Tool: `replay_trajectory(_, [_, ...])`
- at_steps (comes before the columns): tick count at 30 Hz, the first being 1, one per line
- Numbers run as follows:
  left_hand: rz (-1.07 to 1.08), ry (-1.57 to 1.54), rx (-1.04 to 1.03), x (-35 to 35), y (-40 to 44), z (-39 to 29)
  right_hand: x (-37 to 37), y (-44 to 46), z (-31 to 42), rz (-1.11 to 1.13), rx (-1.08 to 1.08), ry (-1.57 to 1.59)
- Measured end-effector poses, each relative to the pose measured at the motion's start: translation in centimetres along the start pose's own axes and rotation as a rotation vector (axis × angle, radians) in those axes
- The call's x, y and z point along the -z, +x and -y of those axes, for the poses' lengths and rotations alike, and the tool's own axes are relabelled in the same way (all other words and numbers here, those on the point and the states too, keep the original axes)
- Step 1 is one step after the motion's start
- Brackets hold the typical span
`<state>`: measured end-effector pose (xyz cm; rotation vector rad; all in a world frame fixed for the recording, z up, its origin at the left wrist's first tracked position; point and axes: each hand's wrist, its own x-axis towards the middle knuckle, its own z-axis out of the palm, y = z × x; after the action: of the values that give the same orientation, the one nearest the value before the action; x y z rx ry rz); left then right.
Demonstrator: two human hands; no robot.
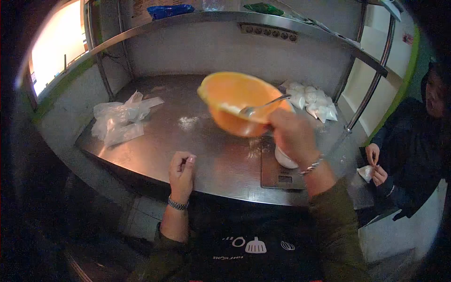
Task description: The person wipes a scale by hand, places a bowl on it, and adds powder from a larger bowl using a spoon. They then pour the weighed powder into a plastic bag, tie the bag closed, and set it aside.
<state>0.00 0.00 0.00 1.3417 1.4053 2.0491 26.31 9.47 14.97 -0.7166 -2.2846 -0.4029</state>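
Note:
My right hand (293, 134) grips an orange plastic bowl (230, 123) by its rim and holds it tilted above the steel table. A metal spoon (268, 103) leans in the bowl, with a little white powder near it. Beneath my right hand a kitchen scale (272, 177) carries a white rounded item (283, 160), partly hidden by the hand. My left hand (182, 170) is closed with its fingers curled, just over the table's front edge; nothing shows in it.
Crumpled clear plastic bags (120, 123) lie at the left of the steel table (221, 171). Several filled white bags (312, 99) sit at the back right. Spilled powder (189, 122) marks the surface. A shelf (211, 18) spans above. A person (413, 136) at right holds a small white bag (365, 173).

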Motion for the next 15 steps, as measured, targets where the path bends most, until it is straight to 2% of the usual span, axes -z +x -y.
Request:
replay_trajectory(2, [0.172, 0.023, 0.023, -0.9, -0.4, -0.3, 3.3, 0.1, -1.2, -0.110, 0.000, -0.039])
replay_trajectory(3, [0.191, 0.049, 0.049, -0.3, -0.7, -0.7, 4.0, -0.5, -1.5, -0.137, -0.043, -0.056])
replay_trajectory(5, [0.427, 0.313, -0.225, -1.5, -0.4, -1.7, 7.2, -1.0, -2.6, -0.138, -0.131, -0.145])
replay_trajectory(6, [0.427, 0.307, -0.225, -2.0, -0.6, -2.0, 8.2, -1.6, -3.4, -0.136, -0.130, -0.150])
replay_trajectory(8, [0.604, 0.443, -0.331, -2.8, -1.0, -2.5, 9.5, -3.2, -4.6, -0.145, -0.198, -0.276])
replay_trajectory(9, [0.606, 0.440, -0.327, -3.4, -1.1, -2.7, 9.7, -4.3, -5.2, -0.140, -0.199, -0.277])
replay_trajectory(11, [0.807, 0.401, -0.436, -4.4, -1.4, -3.1, 9.6, -6.8, -6.5, -0.091, -0.289, -0.455])
replay_trajectory(12, [0.808, 0.399, -0.434, -4.8, -1.3, -3.5, 9.4, -8.1, -7.5, -0.087, -0.289, -0.455])
replay_trajectory(14, [0.875, 0.419, -0.401, -5.4, -1.3, -4.1, 8.3, -10.8, -9.9, 0.100, -0.464, -0.556])
replay_trajectory(15, [0.876, 0.418, -0.399, -5.5, -1.2, -3.9, 7.8, -12.0, -10.9, 0.102, -0.465, -0.556])
